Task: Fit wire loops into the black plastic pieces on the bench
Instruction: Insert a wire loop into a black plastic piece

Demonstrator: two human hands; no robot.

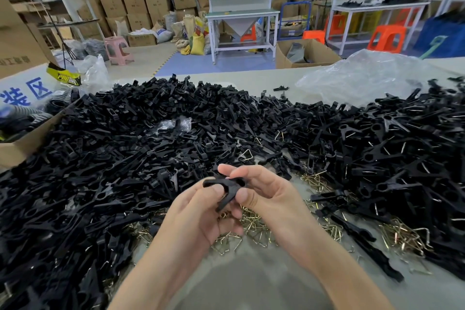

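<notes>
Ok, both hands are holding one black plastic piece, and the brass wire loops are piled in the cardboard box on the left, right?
Not quite. In the head view the brass wire loops lie loose on the bench under the hands, not in the cardboard box. The left hand and right hand do both hold one black plastic piece.

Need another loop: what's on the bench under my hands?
Brass-coloured wire loops lie beneath the left hand and right hand, which hold a black piece. What the palms cover is hidden.
</notes>
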